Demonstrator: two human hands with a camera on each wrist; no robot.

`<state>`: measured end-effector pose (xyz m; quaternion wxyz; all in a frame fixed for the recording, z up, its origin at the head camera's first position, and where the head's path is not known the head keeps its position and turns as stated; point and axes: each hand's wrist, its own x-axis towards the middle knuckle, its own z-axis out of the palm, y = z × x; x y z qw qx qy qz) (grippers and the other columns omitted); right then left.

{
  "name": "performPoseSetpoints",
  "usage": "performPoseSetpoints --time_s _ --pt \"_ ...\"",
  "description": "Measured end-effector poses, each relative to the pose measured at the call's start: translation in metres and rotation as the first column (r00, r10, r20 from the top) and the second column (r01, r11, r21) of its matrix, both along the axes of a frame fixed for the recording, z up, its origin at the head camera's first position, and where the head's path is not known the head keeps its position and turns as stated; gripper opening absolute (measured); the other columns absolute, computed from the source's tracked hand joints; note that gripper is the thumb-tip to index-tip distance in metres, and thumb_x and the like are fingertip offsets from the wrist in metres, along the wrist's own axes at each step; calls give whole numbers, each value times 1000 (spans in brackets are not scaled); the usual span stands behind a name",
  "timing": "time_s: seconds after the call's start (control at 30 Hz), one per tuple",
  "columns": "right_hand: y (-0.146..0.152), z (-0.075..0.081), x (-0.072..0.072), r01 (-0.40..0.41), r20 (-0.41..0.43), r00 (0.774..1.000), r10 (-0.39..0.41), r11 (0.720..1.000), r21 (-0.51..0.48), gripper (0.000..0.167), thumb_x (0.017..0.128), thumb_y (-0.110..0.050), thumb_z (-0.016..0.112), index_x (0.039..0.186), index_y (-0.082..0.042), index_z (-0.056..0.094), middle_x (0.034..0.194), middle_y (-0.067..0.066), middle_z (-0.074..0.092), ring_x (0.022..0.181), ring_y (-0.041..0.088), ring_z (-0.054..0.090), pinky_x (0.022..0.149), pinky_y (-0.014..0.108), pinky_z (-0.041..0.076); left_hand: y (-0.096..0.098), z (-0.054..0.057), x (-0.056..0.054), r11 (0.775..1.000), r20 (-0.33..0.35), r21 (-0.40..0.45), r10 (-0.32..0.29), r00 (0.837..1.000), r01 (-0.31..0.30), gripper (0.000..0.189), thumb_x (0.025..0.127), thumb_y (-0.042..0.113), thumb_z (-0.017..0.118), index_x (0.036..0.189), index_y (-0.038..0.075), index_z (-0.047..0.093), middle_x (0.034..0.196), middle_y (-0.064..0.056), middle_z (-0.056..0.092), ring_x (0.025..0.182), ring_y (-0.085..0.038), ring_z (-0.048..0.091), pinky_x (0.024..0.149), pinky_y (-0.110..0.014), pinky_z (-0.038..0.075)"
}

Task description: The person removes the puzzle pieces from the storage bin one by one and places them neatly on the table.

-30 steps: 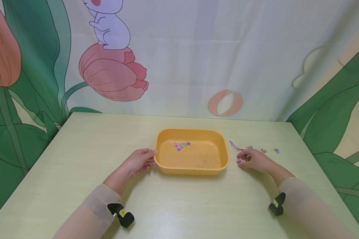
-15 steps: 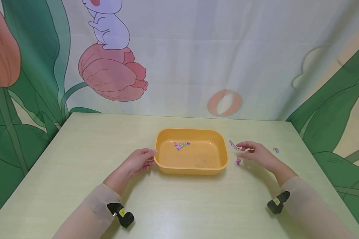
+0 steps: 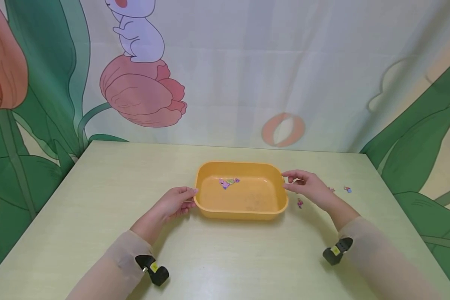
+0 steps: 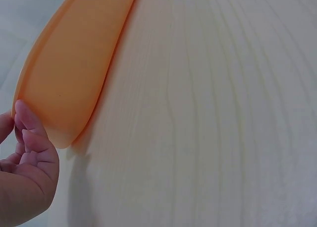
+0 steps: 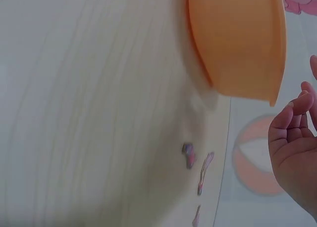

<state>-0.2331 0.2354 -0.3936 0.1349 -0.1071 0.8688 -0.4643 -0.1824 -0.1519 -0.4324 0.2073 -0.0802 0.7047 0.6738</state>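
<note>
A yellow-orange plastic tray (image 3: 247,216) sits on the table. At its left end my left hand (image 3: 178,202) pinches the rim, thumb over fingers; the left wrist view shows that hand (image 4: 32,162) at the tray's wall (image 4: 74,63). My right hand (image 3: 305,187) reaches to the tray's right end, fingertips right at the rim, thumb and fingers apart. In the right wrist view this hand (image 5: 294,142) appears beside the tray's corner (image 5: 242,53). Inside the tray lie several small, flat, purple and green cut-out pieces (image 3: 225,183).
A small purple-pink piece (image 3: 300,203) lies right of the tray. Two others, a bluish piece (image 3: 347,189) and a reddish one (image 3: 332,190), lie farther right. A long thin piece (image 5: 204,172) shows in the right wrist view. A printed curtain (image 3: 225,83) hangs behind the table.
My right hand has gone from the purple-pink piece, past the long thin piece, up and left to the tray's right rim. My left hand has stayed on the tray's left rim.
</note>
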Motion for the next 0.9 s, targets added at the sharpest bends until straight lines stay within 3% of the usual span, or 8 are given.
performPoseSetpoints --time_s 0.3,0.9 --pt "-30 -1 -6 -53 -59 997 50 997 -62 50 83 -29 72 123 -2 57 108 19 53 88 26 52 74 23 48 0 -1 -1 1000 1 8 3 1000 -3 33 96 27 54 106 -5 53 74 -1 58 64 -9 54 53 -17 43" --pt "-100 -7 -20 -216 -107 972 207 973 -78 38 84 -18 70 117 -1 62 92 6 55 73 19 51 67 25 44 0 -1 -1 1000 10 -10 9 1000 -9 29 95 28 55 100 -1 54 75 -2 57 65 -11 54 53 -18 43"
